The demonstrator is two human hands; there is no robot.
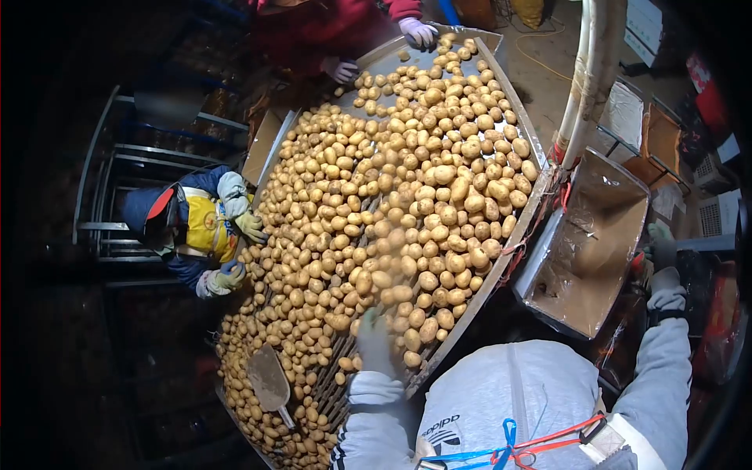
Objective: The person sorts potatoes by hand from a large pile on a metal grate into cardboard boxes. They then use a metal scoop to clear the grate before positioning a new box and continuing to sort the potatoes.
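Observation:
My left hand, in a grey glove with green fingers, reaches over the lower part of a slatted sorting table. Its fingers look stretched out, though motion blurs them, and they rest among the potatoes. Potatoes cover most of the table in a thick layer. My right hand, gloved as well, is out at the far right, beside a lined cardboard box and close to a small red item. Its fingers are partly hidden. A metal scoop lies on the potatoes to the left.
Across the table, a person in a yellow apron has gloved hands at the left edge. Another in red rests gloved hands at the far end. White pipes rise beside the table's right rim. Crates and cartons stand right.

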